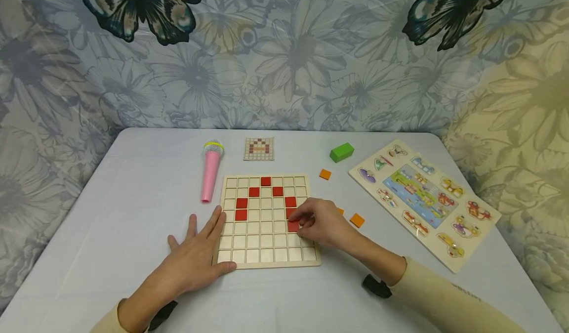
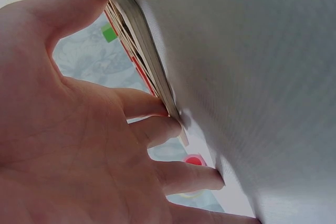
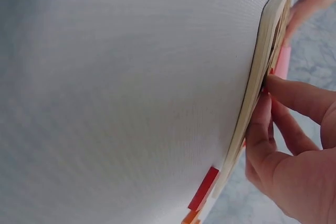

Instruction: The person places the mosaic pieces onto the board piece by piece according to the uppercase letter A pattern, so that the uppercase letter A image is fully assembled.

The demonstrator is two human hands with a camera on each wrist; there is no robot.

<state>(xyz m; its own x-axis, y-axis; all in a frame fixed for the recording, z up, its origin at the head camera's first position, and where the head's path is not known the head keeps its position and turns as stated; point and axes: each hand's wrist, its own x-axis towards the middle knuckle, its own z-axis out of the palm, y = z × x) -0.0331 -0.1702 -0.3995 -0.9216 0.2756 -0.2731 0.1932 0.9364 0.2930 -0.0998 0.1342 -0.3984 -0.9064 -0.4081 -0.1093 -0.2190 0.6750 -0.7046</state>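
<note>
Background: a pale backdrop printed with flowers and large butterflies stands behind a table under a white cloth. At the right of the table, set at a slant, lies a puzzle board with a coloured scene in its middle and small picture pieces around it.

Near the centre lies a pale grid board, flat, seven cells by seven. The left hand rests at its left edge: fingers spread apart, except the two foremost, which lie close together; thumb on the near left corner. The right hand reaches over the right edge, its fingers curled, thumb and forefinger pinching the lowest red tile, which sits in the fifth row, sixth column.

A pink toy microphone lies left of the grid board, head toward the backdrop. A small card with a printed grid pattern lies beyond the board's far edge. A green block lies to the right of the card, well apart.

Smallest items: seven other red tiles occupy cells in the upper four rows. Orange tiles lie between the two boards, one partly hidden by the right hand.
</note>
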